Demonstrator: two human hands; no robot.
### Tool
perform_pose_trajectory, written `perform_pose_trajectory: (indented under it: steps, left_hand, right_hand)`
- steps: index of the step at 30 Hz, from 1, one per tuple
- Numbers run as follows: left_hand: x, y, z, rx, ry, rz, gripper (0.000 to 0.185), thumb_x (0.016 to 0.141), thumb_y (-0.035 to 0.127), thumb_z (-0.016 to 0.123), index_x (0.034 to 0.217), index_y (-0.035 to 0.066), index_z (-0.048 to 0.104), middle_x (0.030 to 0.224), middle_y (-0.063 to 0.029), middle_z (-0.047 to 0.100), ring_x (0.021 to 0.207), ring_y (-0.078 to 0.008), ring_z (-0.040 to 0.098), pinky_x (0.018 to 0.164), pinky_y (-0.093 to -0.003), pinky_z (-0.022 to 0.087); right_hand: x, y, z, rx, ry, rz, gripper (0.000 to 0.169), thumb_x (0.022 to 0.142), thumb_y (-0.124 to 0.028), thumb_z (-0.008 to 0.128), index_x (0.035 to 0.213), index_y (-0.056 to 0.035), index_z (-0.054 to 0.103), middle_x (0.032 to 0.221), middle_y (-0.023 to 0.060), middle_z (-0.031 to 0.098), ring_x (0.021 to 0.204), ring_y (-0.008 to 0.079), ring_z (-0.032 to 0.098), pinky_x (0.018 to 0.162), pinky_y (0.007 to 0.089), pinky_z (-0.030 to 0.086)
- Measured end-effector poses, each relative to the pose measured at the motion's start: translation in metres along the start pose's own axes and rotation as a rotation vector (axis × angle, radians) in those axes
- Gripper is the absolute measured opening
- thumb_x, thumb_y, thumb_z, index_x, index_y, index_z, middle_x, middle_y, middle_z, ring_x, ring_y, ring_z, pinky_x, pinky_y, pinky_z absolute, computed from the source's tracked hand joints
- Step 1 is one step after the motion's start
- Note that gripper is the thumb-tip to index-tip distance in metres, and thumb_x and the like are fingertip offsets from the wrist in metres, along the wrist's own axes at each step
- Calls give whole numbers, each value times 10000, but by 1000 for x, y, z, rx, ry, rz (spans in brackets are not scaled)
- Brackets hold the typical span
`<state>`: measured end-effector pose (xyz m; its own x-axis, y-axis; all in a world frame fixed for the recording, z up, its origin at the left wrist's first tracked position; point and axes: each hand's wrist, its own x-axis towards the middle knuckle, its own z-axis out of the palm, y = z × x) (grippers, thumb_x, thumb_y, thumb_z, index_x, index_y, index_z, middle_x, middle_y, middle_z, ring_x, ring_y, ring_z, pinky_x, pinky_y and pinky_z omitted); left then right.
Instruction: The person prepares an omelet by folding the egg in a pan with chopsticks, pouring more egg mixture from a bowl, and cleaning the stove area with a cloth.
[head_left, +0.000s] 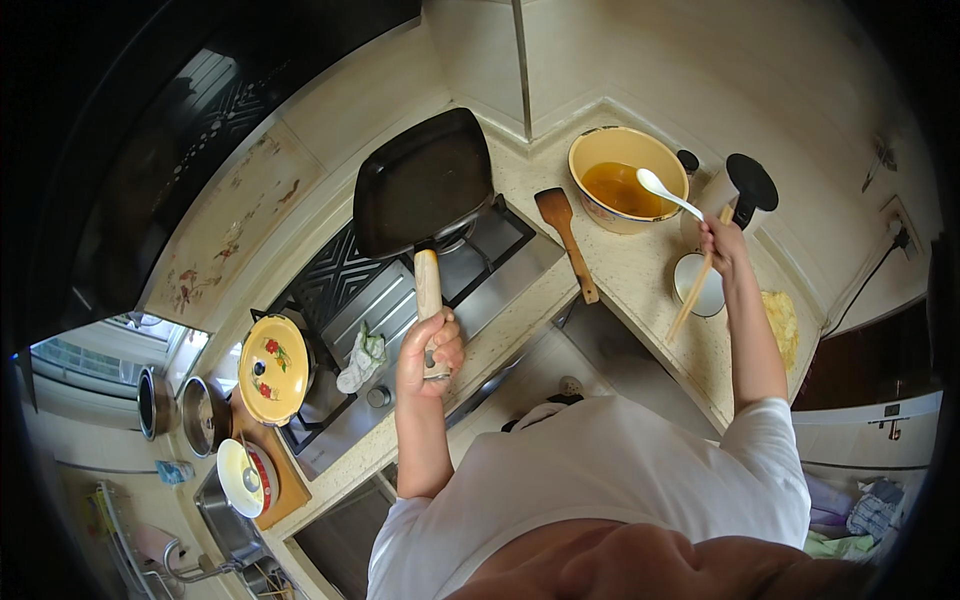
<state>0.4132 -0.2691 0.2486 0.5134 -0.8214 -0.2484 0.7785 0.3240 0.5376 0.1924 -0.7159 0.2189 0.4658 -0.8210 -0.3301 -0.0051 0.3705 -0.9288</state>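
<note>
My left hand (431, 352) grips the pale wooden handle of a square black frying pan (424, 176), held up over the right side of the gas hob (397, 292). My right hand (721, 240) is closed around a white spoon (667, 192) and a pair of wooden chopsticks (691, 300). The spoon's bowl is over a yellow enamel basin (630, 142) with amber liquid (619, 187) in it; the chopsticks point down over the worktop. A wooden spatula (566, 240) lies between basin and hob. Below my right hand stands a white enamel mug or bowl (701, 289), partly hidden.
A lidded jug (752, 182) stands behind my right hand; yellow flat food (780, 326) lies right of my forearm. On the hob are a cloth (364, 362) and a yellow flowered lid (274, 370). A bowl with a ladle (247, 478) stands near the sink (225, 517).
</note>
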Motion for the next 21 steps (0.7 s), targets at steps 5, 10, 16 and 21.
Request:
perform_pose_trajectory:
  steps: [5, 10, 16, 21]
  left_hand:
    - [-3, 8, -11, 110, 129, 84, 110, 869, 167, 508, 868, 61, 480, 583, 39, 405, 418, -55, 366, 375, -217, 332]
    - [-1, 9, -9, 234, 273, 156, 135, 825, 132, 581, 823, 58, 468, 585, 1, 438, 424, -72, 387, 385, -223, 350]
    - [4, 39, -16, -6, 135, -5, 124, 872, 149, 527, 865, 26, 511, 582, 11, 434, 445, -64, 407, 394, -221, 370]
    - [-8, 40, -2, 185, 208, -7, 175, 897, 183, 478, 899, 11, 508, 600, 33, 433, 431, -44, 399, 395, -205, 361]
  right_hand:
    - [-73, 13, -52, -39, 88, -134, 176, 881, -175, 516, 789, -27, 538, 528, -33, 446, 384, 36, 366, 336, 168, 299]
    - [-109, 50, -105, -172, 244, -101, 221, 898, -199, 496, 732, -55, 512, 515, -34, 435, 367, 50, 363, 326, 185, 277]
    - [-97, 81, -117, -299, 329, -65, 240, 900, -219, 495, 696, -93, 476, 506, -34, 436, 357, 59, 364, 322, 194, 271]
    - [-90, 96, -114, -302, 394, -68, 219, 898, -224, 495, 718, -101, 487, 517, -39, 443, 363, 59, 363, 326, 197, 270]
